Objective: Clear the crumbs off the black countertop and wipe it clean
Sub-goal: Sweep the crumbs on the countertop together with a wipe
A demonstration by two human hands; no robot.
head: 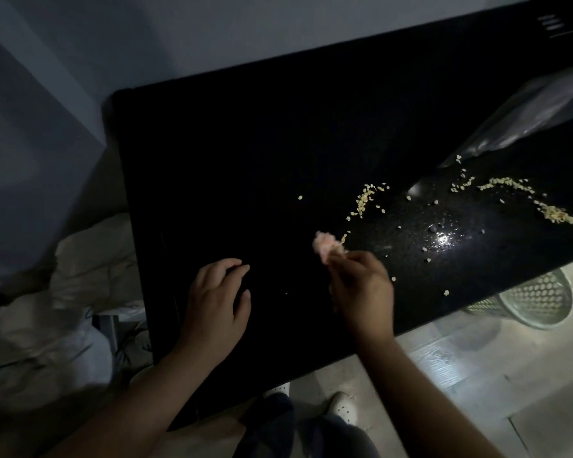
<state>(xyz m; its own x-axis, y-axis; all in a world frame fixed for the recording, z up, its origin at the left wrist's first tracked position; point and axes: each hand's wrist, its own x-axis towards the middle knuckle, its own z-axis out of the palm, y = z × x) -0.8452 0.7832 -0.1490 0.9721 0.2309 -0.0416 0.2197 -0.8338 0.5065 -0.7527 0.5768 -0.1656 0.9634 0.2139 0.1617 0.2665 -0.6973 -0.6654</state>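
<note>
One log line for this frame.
left hand: rests on countertop | right hand: pinches pink cloth | crumbs: scattered, uncleared

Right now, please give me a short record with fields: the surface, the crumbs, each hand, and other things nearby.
Surface: black countertop, glare on its right part
Crumbs: pale flakes scattered over the right half
Left hand: rests on the countertop, holding nothing
Right hand: pinches a pink wad beside the nearest crumbs
Nearby: clear plastic bag on the countertop, far right; mesh bin on the floor

The wad [326, 246] in the right grip [361, 292] is blurred. Bag [543, 107] and crumbs [553, 213] run off the right edge; the bench [245, 160] hides part of the basket [543, 300].
</note>
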